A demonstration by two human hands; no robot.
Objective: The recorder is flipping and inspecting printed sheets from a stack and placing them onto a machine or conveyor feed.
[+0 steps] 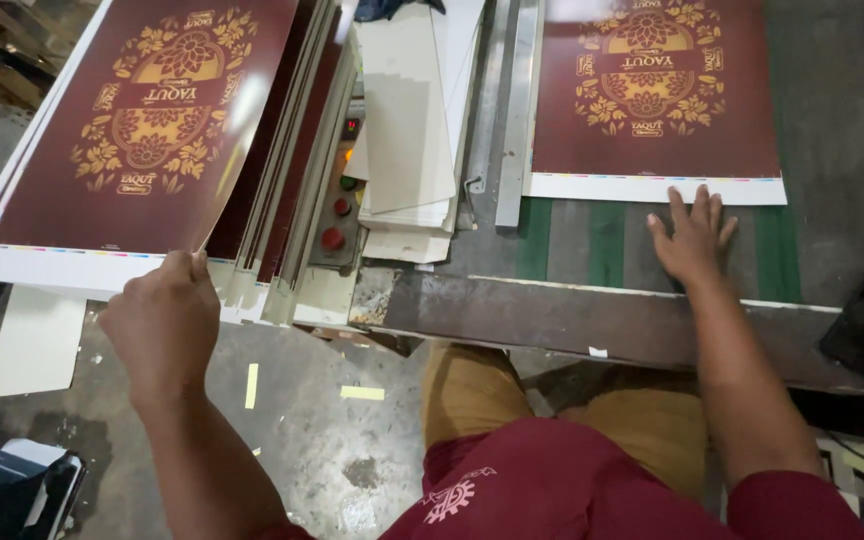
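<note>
Here, L hand [164, 322] fingers pinch the bottom edge of the top maroon printed sheet [147, 120], lifted off the stack of sheets [287, 190] at left. R hand [692, 238] lies flat, fingers spread & gripping nothing, tips touching the white edge of a 2nd printed sheet [652, 100] on the counter [592, 320]; a control panel w/ red buttons [337, 215] sits btwn them.

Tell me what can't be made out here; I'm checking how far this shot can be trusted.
Head view only:
- Left hand: fingertips hidden behind the lifted sheet, so the grip is unclear.
- Stack: its count is hidden by the lifted sheet.
- Right sheet: top cut off by the frame edge; the right hand covers part of its white margin.
- Control panel: partly hidden by white boards.
</note>
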